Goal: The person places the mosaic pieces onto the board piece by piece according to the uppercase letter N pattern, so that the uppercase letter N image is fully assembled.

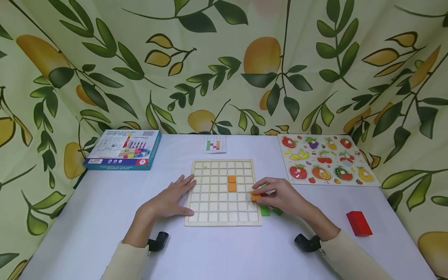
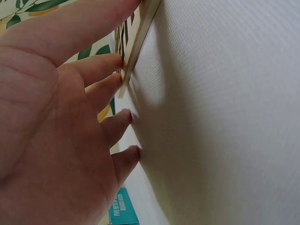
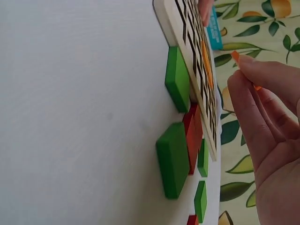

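A pale wooden grid board point(image 1: 213, 196) lies flat on the white cloth. Two orange square tiles point(image 1: 232, 187) sit in it, one above the other, right of centre. My left hand point(image 1: 169, 199) rests along the board's left edge with fingers spread, thumb and fingertips at the rim. Over the right edge, my right hand point(image 1: 280, 196) pinches another orange tile point(image 1: 255, 196) between thumb and fingers. Beneath that hand, beside the board, lie several green tiles point(image 3: 173, 161) and red tiles point(image 3: 193, 136), partly hidden in the head view.
Behind the board lies a small pattern card point(image 1: 214, 144) with coloured squares. A boxed set point(image 1: 122, 151) is at the back left, a fruit puzzle board point(image 1: 325, 159) at the back right. A red block point(image 1: 359, 223) lies far right. Leaf-print fabric point(image 1: 217, 97) hangs behind the table.
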`<action>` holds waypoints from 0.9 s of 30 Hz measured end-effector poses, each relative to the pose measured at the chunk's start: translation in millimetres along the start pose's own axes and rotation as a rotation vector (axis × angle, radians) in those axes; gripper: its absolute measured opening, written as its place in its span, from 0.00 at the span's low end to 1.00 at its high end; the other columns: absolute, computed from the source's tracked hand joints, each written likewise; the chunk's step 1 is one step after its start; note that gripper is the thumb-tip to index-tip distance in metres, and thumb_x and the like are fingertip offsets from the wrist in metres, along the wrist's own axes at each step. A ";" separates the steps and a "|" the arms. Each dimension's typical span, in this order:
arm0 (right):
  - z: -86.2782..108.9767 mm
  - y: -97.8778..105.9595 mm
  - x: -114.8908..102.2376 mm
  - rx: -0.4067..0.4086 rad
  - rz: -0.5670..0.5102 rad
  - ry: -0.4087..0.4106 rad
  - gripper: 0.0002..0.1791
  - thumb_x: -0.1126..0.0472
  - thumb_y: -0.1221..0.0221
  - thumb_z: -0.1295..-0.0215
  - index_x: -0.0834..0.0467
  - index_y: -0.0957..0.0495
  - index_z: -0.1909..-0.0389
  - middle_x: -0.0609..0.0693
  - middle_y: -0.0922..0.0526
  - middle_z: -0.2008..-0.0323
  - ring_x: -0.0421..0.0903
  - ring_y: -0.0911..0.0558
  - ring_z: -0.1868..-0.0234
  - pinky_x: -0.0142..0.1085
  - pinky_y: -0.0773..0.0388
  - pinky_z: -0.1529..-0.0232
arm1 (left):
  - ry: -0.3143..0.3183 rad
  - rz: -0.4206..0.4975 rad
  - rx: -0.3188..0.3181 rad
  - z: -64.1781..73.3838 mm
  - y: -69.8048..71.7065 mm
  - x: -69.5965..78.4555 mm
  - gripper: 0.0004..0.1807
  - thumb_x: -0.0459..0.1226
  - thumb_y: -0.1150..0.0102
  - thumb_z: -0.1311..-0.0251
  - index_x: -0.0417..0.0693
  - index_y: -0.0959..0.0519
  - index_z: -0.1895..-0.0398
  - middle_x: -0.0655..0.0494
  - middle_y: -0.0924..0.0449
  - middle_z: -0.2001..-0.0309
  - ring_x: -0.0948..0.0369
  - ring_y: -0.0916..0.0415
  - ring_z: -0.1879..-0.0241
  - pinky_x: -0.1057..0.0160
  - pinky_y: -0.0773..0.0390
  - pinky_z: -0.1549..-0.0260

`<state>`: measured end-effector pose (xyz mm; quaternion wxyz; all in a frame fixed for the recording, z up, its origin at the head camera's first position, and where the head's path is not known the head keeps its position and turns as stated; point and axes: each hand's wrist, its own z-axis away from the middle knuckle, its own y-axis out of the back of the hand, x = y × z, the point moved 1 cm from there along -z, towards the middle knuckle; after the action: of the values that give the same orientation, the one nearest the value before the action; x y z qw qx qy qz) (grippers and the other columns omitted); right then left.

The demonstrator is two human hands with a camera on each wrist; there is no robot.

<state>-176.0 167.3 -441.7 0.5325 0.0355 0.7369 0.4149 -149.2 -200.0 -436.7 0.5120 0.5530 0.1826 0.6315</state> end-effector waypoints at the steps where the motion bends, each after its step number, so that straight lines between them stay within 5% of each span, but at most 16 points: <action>1: -2.0 -0.6 -0.8 0.002 0.007 0.003 0.12 0.61 0.26 0.43 0.52 0.09 0.57 0.47 0.13 0.52 0.43 0.17 0.54 0.25 0.17 0.68 | 0.000 0.002 -0.001 -0.3 0.4 0.1 0.57 0.52 0.23 0.51 0.50 0.42 0.20 0.54 0.54 0.15 0.44 0.65 0.16 0.35 0.56 0.20; 11: -17.7 -12.0 -7.2 -0.006 0.031 0.029 0.12 0.62 0.26 0.43 0.53 0.09 0.57 0.46 0.11 0.52 0.46 0.14 0.48 0.29 0.14 0.52 | 0.001 0.012 -0.003 -0.6 1.7 1.0 0.58 0.51 0.21 0.52 0.50 0.42 0.20 0.52 0.54 0.16 0.43 0.65 0.16 0.35 0.57 0.20; 27: -40.2 -39.8 -24.8 -0.005 -0.012 -0.038 0.12 0.60 0.25 0.44 0.51 0.09 0.58 0.42 0.10 0.56 0.42 0.14 0.49 0.29 0.14 0.51 | -0.009 0.020 0.001 -2.0 1.1 -1.2 0.58 0.50 0.21 0.52 0.49 0.42 0.20 0.53 0.53 0.16 0.44 0.65 0.16 0.35 0.58 0.19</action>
<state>-182.6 106.0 -445.2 0.5490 0.0374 0.7258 0.4128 -151.6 -200.8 -437.1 0.5062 0.5579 0.1749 0.6340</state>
